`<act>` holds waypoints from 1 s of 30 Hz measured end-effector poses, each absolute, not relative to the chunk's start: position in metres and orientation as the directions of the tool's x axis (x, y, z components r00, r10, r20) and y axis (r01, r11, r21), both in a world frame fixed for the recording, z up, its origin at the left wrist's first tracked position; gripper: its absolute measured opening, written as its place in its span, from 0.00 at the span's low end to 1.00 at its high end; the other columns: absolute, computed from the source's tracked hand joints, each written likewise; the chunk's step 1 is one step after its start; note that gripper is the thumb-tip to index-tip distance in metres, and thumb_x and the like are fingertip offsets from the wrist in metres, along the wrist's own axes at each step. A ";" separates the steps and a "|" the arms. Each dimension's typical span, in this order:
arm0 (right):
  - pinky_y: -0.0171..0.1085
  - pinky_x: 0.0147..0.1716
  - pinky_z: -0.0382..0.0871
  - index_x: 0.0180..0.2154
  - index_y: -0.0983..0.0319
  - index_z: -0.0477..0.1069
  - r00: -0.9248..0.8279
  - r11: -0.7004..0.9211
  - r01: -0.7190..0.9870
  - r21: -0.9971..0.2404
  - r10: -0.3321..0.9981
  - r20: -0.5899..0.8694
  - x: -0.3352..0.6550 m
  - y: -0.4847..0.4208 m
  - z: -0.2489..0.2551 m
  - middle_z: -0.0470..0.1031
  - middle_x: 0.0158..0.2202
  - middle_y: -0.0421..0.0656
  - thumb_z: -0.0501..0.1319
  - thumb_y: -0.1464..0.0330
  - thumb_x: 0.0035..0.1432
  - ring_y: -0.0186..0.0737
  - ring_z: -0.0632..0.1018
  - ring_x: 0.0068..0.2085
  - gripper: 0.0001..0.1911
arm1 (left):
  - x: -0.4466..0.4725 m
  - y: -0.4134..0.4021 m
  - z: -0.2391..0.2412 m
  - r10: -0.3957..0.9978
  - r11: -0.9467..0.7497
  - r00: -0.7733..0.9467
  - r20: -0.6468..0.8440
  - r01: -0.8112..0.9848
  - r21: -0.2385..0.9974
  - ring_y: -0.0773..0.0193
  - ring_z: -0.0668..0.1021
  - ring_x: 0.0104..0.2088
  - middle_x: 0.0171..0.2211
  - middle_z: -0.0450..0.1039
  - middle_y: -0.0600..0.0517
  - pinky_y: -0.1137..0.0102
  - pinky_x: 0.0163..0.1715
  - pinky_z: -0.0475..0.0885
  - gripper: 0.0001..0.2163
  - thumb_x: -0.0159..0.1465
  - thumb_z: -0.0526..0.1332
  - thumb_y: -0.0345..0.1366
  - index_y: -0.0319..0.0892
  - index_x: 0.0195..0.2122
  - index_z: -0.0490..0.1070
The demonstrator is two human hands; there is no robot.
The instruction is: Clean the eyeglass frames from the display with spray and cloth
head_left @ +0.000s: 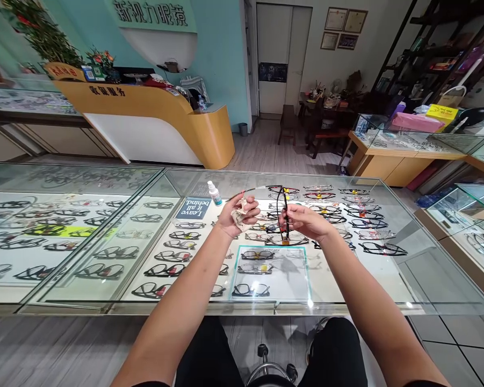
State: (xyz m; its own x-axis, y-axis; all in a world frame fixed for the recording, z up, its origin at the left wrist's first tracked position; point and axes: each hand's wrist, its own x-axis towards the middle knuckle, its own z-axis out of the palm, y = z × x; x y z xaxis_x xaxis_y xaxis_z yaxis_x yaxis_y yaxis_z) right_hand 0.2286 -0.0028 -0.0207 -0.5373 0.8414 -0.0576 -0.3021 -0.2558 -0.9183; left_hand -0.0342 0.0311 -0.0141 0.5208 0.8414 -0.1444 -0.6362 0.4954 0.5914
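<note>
Above the glass counter, my right hand (306, 221) pinches a pair of dark-framed eyeglasses (282, 215) by the front, which stands on end. One temple of the glasses stretches left toward my left hand (238, 214). Bunched in the curled fingers of that left hand is a pale, crumpled cloth (240, 216). Whether the left fingers also touch the temple I cannot tell. Just left of this hand a small white spray bottle (215, 193) stands upright on the counter.
Rows of eyeglasses lie inside the glass display counter (358, 287), around a teal-bordered board (271, 293) and a blue sign (194, 208). Past it are a yellow-and-white reception desk (215, 137), wooden benches (289, 121) and another display case (411, 161) at right.
</note>
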 end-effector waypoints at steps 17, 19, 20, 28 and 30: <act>0.45 0.45 0.77 0.36 0.56 0.72 -0.467 -0.173 -0.363 -0.916 0.884 0.018 0.218 -0.004 -0.024 0.90 0.50 0.48 0.81 0.48 0.53 0.50 0.87 0.47 0.26 | -0.010 0.022 -0.030 0.795 0.427 0.598 -0.104 -0.428 0.797 0.75 0.63 0.16 0.24 0.73 0.54 0.79 0.15 0.56 0.12 0.66 0.75 0.41 0.39 0.41 0.78; 0.46 0.50 0.77 0.35 0.56 0.73 -0.442 -0.159 -0.388 -0.908 0.896 0.031 0.218 -0.004 -0.024 0.90 0.51 0.48 0.82 0.50 0.53 0.52 0.87 0.53 0.25 | -0.010 0.023 -0.028 0.815 0.438 0.568 -0.118 -0.469 0.767 0.75 0.63 0.16 0.26 0.74 0.54 0.79 0.15 0.56 0.11 0.68 0.74 0.40 0.39 0.39 0.77; 0.47 0.52 0.76 0.35 0.56 0.73 -0.421 -0.151 -0.405 -0.902 0.906 0.037 0.218 -0.004 -0.024 0.90 0.52 0.48 0.82 0.50 0.53 0.52 0.87 0.55 0.24 | -0.010 0.023 -0.027 0.823 0.446 0.554 -0.126 -0.491 0.748 0.76 0.63 0.16 0.26 0.75 0.54 0.79 0.15 0.56 0.10 0.68 0.73 0.39 0.39 0.38 0.76; 0.54 0.65 0.75 0.34 0.53 0.78 -0.204 -0.069 -0.562 -0.824 0.977 0.058 0.230 0.005 -0.020 0.89 0.52 0.43 0.82 0.52 0.50 0.55 0.86 0.59 0.20 | -0.012 0.028 -0.022 0.851 0.486 0.492 -0.183 -0.608 0.628 0.76 0.60 0.15 0.24 0.70 0.56 0.79 0.14 0.54 0.13 0.73 0.68 0.37 0.39 0.31 0.72; 0.54 0.66 0.75 0.33 0.53 0.77 -0.183 -0.055 -0.580 -0.812 0.981 0.064 0.229 0.006 -0.021 0.89 0.52 0.43 0.83 0.53 0.48 0.55 0.86 0.59 0.20 | -0.011 0.028 -0.022 0.855 0.480 0.483 -0.189 -0.597 0.643 0.76 0.59 0.15 0.24 0.71 0.56 0.78 0.15 0.54 0.13 0.71 0.70 0.37 0.38 0.32 0.72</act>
State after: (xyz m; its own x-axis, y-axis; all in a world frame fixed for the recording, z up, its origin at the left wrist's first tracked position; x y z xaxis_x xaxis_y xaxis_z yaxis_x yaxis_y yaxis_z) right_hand 0.2289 0.0061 -0.0213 -0.1829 0.9811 0.0637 -0.5804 -0.0555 -0.8124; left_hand -0.0107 0.0278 -0.0216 0.4830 0.8549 -0.1894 -0.5969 0.4798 0.6431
